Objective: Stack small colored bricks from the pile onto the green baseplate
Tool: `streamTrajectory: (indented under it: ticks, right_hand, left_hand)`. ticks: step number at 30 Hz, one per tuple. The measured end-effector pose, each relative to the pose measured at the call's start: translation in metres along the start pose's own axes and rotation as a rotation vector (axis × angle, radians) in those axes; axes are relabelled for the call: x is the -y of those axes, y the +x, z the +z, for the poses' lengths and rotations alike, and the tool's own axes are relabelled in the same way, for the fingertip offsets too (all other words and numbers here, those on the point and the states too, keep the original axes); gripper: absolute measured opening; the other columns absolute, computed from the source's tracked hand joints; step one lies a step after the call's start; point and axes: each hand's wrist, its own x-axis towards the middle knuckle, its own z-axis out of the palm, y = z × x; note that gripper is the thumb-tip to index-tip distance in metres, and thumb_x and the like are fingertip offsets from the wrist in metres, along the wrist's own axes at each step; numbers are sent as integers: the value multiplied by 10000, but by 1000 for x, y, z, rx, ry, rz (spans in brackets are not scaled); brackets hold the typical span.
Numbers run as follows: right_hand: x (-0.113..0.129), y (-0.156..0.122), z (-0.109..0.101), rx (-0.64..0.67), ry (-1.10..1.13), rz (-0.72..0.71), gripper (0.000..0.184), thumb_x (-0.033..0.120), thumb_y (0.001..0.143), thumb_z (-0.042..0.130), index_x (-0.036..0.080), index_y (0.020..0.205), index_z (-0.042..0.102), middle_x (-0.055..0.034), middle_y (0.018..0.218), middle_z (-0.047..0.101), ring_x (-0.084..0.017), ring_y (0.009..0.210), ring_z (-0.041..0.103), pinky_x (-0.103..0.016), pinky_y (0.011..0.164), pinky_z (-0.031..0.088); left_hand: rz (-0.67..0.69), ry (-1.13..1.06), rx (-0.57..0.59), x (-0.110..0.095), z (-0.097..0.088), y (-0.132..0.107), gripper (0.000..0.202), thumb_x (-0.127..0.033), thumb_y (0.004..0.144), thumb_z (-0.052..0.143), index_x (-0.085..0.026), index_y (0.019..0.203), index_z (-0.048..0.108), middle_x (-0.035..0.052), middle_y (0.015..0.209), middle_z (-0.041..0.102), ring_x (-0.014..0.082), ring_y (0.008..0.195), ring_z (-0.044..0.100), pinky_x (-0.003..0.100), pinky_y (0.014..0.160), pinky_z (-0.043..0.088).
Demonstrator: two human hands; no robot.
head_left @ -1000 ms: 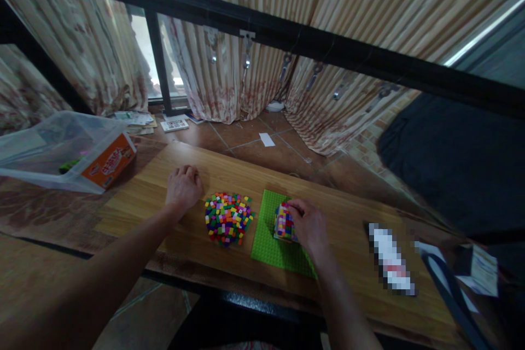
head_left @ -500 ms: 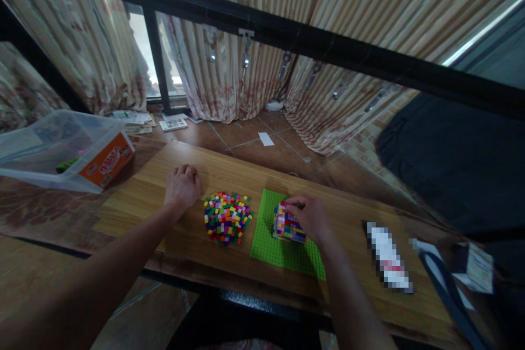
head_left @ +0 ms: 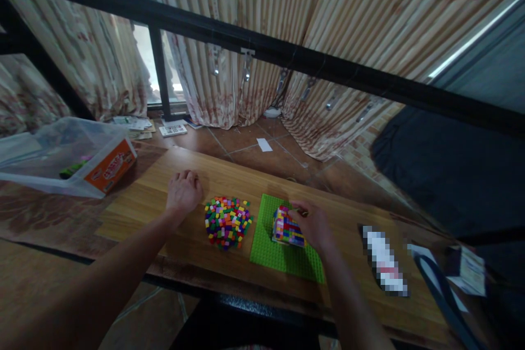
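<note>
My right hand (head_left: 314,224) is at a multicoloured block of toy building bricks (head_left: 288,228) on a green baseplate (head_left: 283,269). Its thumb and fingers are pinched together over the block's top right, touching or just above it. Whether a small brick is between the fingertips is hidden. The block has a pale layer along its lower edge. Left of the baseplate lies a loose pile of small coloured bricks (head_left: 227,222). Beyond that pile, my left hand (head_left: 184,191) rests on the wooden board with its fingers curled in, and nothing shows in it.
A clear plastic bin (head_left: 61,186) with an orange label stands at the far left. A dark-edged item (head_left: 385,262), blurred out, lies right of the baseplate. Papers and a dark strap (head_left: 445,290) are at the right end. A black rail (head_left: 262,38) crosses in front of the curtains.
My right hand's fingers have shifted slightly right along the top of the brick block, exposing more of its upper face. My left hand stays put. The camera view has tilted a little.
</note>
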Motion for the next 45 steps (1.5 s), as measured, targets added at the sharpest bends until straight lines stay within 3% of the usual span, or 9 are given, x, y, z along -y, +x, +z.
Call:
streamTrajectory:
  ticks: [4, 10, 15, 21, 29, 33, 36, 40, 45]
  right_hand:
    - [13, -33, 10, -129, 65, -46, 277, 395, 849, 576, 197, 918, 758, -80, 936, 745, -210, 816, 674, -350, 775, 526]
    - [41, -68, 61, 40, -69, -314, 264, 185, 935, 479, 216, 923, 740, -64, 917, 721, -187, 869, 651, -304, 820, 496]
    - [46, -59, 91, 69, -335, -265, 349, 50, 900, 417, 186, 973, 729, -77, 876, 685, -194, 845, 607, -285, 794, 457]
    - [55, -46, 95, 207, -473, -188, 357, 13, 844, 428, 175, 941, 731, -103, 932, 676, -226, 879, 592, -302, 806, 428]
    - [48, -44, 103, 190, -508, -205, 311, 4, 837, 441, 164, 930, 691, -120, 959, 684, -245, 909, 598, -324, 825, 434]
    - [50, -48, 102, 169, -447, -226, 245, 49, 880, 474, 193, 888, 672, -89, 919, 687, -218, 883, 620, -301, 804, 447]
    - [58, -57, 93, 142, -248, -235, 204, 128, 922, 491, 204, 873, 674, -65, 898, 702, -198, 856, 643, -291, 787, 462]
    - [61, -68, 67, 51, 56, -198, 188, 272, 938, 540, 226, 903, 719, -44, 908, 728, -184, 845, 666, -293, 794, 493]
    - [36, -60, 29, -136, 207, -68, 235, 398, 888, 596, 231, 918, 759, -66, 990, 733, -213, 936, 669, -339, 842, 515]
  left_hand:
    - [4, -21, -5, 0, 1, -1, 302, -252, 891, 388, -164, 1016, 648, 153, 1101, 662, 308, 1037, 566, 450, 905, 415]
    - [-12, -15, 3, -1, -1, -1, 285, -245, 892, 392, -167, 997, 645, 155, 1101, 655, 312, 1050, 560, 455, 916, 412]
    - [-17, -20, 15, -3, -3, -1, 276, -245, 891, 398, -170, 995, 642, 151, 1102, 653, 311, 1062, 558, 454, 918, 417]
    - [-10, -11, 19, -3, -4, -2, 293, -247, 900, 385, -156, 1011, 641, 152, 1102, 655, 320, 1054, 561, 457, 907, 421]
    - [-1, -34, 18, -3, -4, -1, 290, -244, 895, 393, -158, 1018, 641, 158, 1107, 651, 316, 1065, 557, 463, 919, 413]
    - [-13, -39, 26, -2, -3, -1, 291, -248, 898, 385, -156, 1007, 639, 165, 1109, 648, 319, 1072, 555, 462, 923, 411]
    - [-5, -38, 19, -2, -2, -1, 294, -248, 895, 388, -154, 1016, 639, 165, 1102, 650, 318, 1070, 555, 460, 928, 411]
    - [-1, -37, 11, -1, -3, -1, 307, -255, 897, 386, -155, 1032, 642, 165, 1103, 654, 320, 1064, 556, 463, 924, 414]
    - [2, -10, -1, -2, -3, -1, 302, -254, 886, 393, -167, 1022, 648, 153, 1099, 662, 320, 1043, 565, 465, 914, 417]
